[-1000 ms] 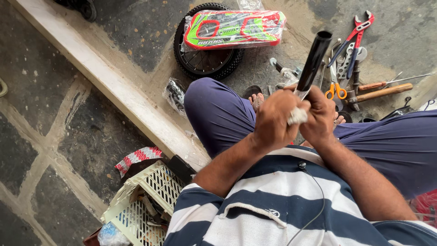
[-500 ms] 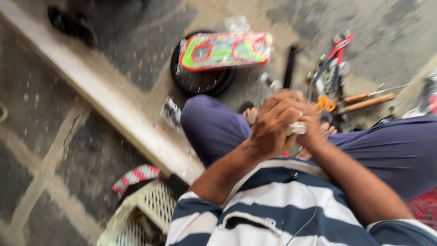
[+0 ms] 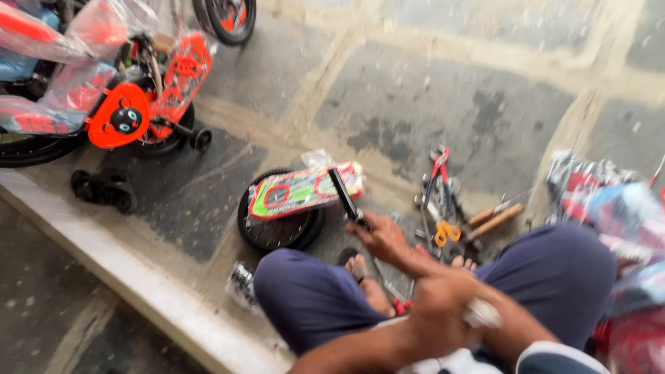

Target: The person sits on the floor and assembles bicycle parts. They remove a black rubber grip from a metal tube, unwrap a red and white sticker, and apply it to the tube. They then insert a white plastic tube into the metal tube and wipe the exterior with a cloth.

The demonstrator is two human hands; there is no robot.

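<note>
My right hand [image 3: 382, 239] reaches forward over my knee and grips the lower end of a black tube [image 3: 343, 192]. The tube's upper end lies against a colourful plastic-wrapped panel [image 3: 294, 194], which rests on a small black wheel [image 3: 277, 232] on the stone floor. My left hand [image 3: 440, 320] is closer to my body, clenched over my right forearm, with a small white wad [image 3: 481, 315] at its fingers. My bare feet [image 3: 367, 273] show between my knees in dark blue trousers.
Hand tools lie right of the wheel: red-handled pliers [image 3: 438, 163], orange scissors [image 3: 447, 232], a wooden-handled tool [image 3: 495, 220]. An orange children's bike [image 3: 138, 104] and training wheels [image 3: 104, 188] stand at upper left. A pale stone kerb [image 3: 138, 277] runs along the left. Plastic-wrapped parts [image 3: 609, 201] lie at right.
Both hands held the black tube upright near my chest. Now my right hand has carried it forward and down to the wheel, and the view has swung up to the floor ahead.
</note>
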